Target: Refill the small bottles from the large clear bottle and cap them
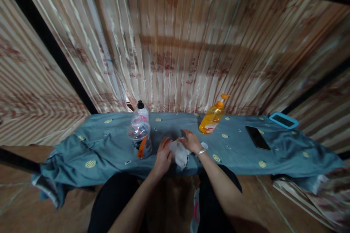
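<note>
Only one view: head cam, worn by the person, looking fwd and steeply down. It's sitting above and just behind the forearms, so both arms are running up from the bottom edge toward frame centre. Wide lens is bending the curtain backdrop across the top half; the blue cloth is stretching across the middle, fairly near. No 2nd view sharing anything.

1. left hand and right hand both grip a white cloth at the near edge of a blue sheet.
2. clear bottle stands just left of the left hand.
3. orange pump bottle stands beyond the right hand.
4. black phone lies well right; a blue-framed tablet lies farther right.
</note>
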Demonstrator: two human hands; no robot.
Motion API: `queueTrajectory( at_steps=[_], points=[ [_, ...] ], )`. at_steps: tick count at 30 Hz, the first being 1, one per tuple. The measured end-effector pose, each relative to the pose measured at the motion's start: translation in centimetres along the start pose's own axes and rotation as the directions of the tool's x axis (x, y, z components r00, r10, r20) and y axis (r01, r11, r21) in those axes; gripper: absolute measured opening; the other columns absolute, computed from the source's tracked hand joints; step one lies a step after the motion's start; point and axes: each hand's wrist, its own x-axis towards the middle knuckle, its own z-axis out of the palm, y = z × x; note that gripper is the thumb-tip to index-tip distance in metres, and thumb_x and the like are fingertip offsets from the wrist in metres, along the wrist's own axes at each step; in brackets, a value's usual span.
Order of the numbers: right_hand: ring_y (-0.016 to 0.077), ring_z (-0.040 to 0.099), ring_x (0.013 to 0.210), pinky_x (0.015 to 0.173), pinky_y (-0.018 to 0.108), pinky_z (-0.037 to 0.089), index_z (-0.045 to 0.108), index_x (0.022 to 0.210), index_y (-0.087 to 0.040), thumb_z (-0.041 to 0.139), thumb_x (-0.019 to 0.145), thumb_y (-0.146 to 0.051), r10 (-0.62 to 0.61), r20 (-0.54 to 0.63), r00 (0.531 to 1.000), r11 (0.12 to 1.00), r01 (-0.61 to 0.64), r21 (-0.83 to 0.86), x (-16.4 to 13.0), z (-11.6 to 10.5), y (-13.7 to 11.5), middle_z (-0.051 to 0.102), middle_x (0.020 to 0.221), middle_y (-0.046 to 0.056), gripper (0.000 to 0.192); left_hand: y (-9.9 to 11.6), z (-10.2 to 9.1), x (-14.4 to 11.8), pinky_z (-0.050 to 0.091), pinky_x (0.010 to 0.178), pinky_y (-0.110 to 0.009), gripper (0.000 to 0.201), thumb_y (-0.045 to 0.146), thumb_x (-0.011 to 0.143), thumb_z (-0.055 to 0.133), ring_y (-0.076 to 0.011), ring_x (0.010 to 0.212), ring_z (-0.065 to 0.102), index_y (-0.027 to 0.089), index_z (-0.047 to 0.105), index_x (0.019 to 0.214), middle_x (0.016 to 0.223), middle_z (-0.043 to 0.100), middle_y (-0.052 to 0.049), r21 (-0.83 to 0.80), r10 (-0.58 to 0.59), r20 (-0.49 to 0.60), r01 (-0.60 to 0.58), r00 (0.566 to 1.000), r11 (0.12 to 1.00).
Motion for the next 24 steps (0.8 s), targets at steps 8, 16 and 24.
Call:
queueTrajectory(
  at_steps=[8,16,24],
  points=[
    [0.0270,0.060,0.116,0.099,0.052,0.047,0.049,0.135,-0.019,0.063,0.090,-0.039,-0.224,-0.098,0.970,0.948,0.240,0.208,6.3,-0.2,-8.6,0.061,0.128,0.011,0.051,1.4,-0.1,0.1,0.031,0.119,-0.054,0.049,0.017,0.079,0.053,-0.0297,0.137,0.045,0.017,0.060,0.127,0.141,0.055,-0.014,-0.096,0.005,0.085,0.003,0.996,0.995],
    [0.0262,0.061,0.114,0.097,0.051,0.049,0.055,0.129,-0.018,0.065,0.089,-0.041,-0.353,-0.032,0.935,0.876,0.342,0.340,14.8,1.8,-15.7,0.061,0.129,0.011,0.047,0.8,-0.4,0.3,0.034,0.117,-0.053,0.045,0.024,0.082,0.055,-0.0308,0.135,0.047,0.016,0.060,0.127,0.140,0.055,-0.016,-0.141,0.009,0.056,-0.001,0.998,0.990],
    [0.0182,0.065,0.085,0.079,0.039,0.053,0.064,0.104,-0.016,0.062,0.090,-0.044,-0.279,-0.202,0.939,0.894,0.331,0.303,11.3,-1.5,-12.2,0.067,0.097,0.004,0.032,1.2,-0.8,0.6,0.042,0.111,-0.050,0.041,0.015,0.080,0.051,-0.0281,0.122,0.057,0.015,0.064,0.119,0.126,0.064,-0.015,-0.070,-0.024,0.096,0.030,0.995,0.997]
  ],
)
